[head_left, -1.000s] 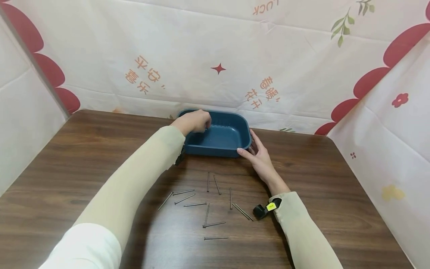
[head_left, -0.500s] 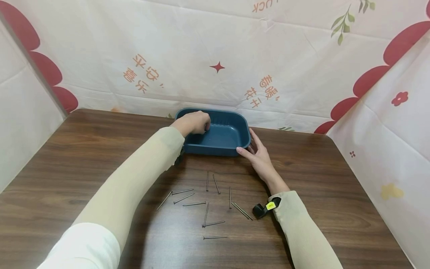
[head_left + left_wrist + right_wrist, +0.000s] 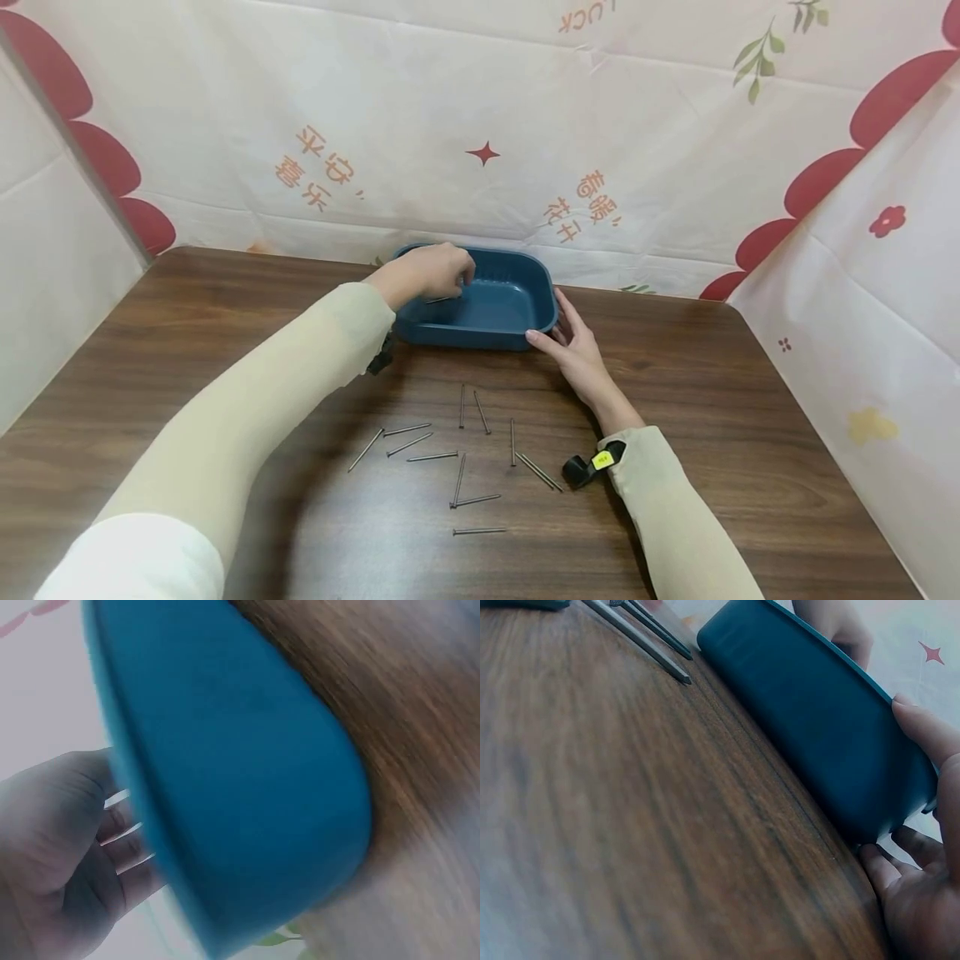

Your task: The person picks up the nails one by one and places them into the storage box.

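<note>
A deep blue plastic box (image 3: 480, 339) with rounded corners stands at the far edge of the table. Over its left part my left hand (image 3: 427, 268) reaches down inside with bent fingers, pinching a nail (image 3: 437, 300) that points leftward from the fingertips. In the left wrist view the box wall (image 3: 240, 772) hides those fingertips. My right hand (image 3: 579, 354) holds the box's right end, thumb at the front rim and fingers around the side; the right wrist view shows fingers (image 3: 919, 847) low against the wall.
Several loose nails (image 3: 480, 531) lie scattered on the brown wooden table (image 3: 675, 400) in front of the box, between the forearms. A printed white cloth (image 3: 420, 100) hangs close behind the box. A black wrist camera (image 3: 577, 471) sits beside my right sleeve.
My left forearm has shifted left, and the left hand has lifted slightly inside the box, bringing the nail by its fingertips into sight. My right hand keeps its hold on the box.
</note>
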A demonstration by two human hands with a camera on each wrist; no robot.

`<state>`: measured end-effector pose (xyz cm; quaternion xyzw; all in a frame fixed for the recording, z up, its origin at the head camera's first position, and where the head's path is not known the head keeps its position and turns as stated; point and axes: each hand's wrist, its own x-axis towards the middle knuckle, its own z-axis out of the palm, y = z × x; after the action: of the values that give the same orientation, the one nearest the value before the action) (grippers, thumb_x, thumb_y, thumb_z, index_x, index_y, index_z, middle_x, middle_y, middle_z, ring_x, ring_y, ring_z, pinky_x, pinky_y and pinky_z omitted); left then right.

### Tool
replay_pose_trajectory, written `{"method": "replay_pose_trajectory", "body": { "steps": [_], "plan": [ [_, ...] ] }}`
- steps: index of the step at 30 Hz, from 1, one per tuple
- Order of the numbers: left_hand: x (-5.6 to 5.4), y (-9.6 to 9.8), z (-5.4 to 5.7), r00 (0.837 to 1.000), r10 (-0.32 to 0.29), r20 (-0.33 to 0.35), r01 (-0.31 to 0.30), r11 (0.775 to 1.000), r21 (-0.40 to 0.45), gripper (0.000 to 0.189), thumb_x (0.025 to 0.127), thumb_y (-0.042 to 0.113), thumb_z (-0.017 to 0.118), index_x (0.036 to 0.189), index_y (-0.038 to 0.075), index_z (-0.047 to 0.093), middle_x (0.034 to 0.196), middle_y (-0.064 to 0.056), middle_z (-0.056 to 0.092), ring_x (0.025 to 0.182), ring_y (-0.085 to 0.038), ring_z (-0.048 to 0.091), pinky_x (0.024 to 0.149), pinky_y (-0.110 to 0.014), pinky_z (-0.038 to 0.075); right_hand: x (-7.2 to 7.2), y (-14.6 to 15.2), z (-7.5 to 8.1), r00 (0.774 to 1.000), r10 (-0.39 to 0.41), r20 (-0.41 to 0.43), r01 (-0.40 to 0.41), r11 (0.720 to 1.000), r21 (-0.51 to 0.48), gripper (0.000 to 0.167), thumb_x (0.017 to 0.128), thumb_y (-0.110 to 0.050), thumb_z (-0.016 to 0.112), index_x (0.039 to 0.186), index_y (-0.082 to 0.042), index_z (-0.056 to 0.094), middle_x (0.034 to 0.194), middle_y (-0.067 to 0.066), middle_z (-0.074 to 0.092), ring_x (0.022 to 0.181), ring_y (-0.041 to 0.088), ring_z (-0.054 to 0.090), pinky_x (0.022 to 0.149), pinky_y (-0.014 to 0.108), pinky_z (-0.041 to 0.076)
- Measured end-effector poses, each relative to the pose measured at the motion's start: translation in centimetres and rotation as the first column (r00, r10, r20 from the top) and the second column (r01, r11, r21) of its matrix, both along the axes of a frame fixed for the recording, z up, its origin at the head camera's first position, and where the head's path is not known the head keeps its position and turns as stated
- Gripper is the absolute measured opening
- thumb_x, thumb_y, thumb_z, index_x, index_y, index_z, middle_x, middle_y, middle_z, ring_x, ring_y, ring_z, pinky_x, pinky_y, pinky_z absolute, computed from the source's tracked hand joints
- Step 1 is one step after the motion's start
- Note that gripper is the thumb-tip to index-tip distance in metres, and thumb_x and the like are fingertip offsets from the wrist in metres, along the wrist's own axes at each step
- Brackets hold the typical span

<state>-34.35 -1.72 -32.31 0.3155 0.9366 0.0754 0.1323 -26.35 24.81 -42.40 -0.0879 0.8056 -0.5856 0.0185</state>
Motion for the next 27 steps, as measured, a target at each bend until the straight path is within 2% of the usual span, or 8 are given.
{"method": "replay_pose_trajectory", "body": {
  "steps": [6,15,21,27],
  "plan": [
    [2.0,-0.5,1.3,0.997,-0.072,-0.023,0.071,0.997,-0.028,0.031,0.100,0.014,0.057,0.130,0.009,0.065,0.117,-0.009,0.067,0.099,-0.022,0.066,0.089,-0.039,0.054,0.1,0.0,0.1,1.000,0.011,-0.011,-0.011,1.000,-0.002,0.086,0.097,-0.024,0.068,0.163,-0.028,0.014,0.170,-0.001,0.020,0.157,0.020,0.021,0.128,0.044,0.019],
    [5.9,-2.1,3.1,0.980,-0.157,-0.120,0.160,0.987,0.016,0.023,0.098,0.015,0.063,0.120,0.012,0.069,0.118,-0.008,0.070,0.109,-0.022,0.067,0.092,-0.039,0.055,0.1,0.1,0.2,1.000,0.006,-0.008,-0.006,1.000,0.002,0.086,0.096,-0.024,0.069,0.163,-0.031,0.015,0.169,0.001,0.021,0.157,0.021,0.022,0.128,0.044,0.020],
    [8.3,-3.3,3.6,0.972,-0.165,-0.170,0.178,0.982,0.064,0.022,0.097,0.016,0.064,0.119,0.014,0.070,0.113,-0.004,0.070,0.102,-0.020,0.066,0.086,-0.037,0.056,0.0,0.2,0.3,1.000,0.000,-0.011,0.000,1.000,-0.001,0.087,0.096,-0.025,0.070,0.163,-0.030,0.015,0.169,0.004,0.023,0.156,0.023,0.024,0.127,0.044,0.021],
    [10.3,-4.6,3.4,0.981,-0.134,-0.138,0.152,0.980,0.126,0.021,0.096,0.017,0.066,0.117,0.015,0.071,0.112,-0.004,0.071,0.096,-0.019,0.066,0.085,-0.037,0.055,0.0,0.0,0.1,1.000,0.009,0.001,-0.009,1.000,0.002,0.086,0.096,-0.026,0.069,0.162,-0.033,0.014,0.170,0.001,0.019,0.157,0.021,0.020,0.128,0.043,0.020]
  ]
}}
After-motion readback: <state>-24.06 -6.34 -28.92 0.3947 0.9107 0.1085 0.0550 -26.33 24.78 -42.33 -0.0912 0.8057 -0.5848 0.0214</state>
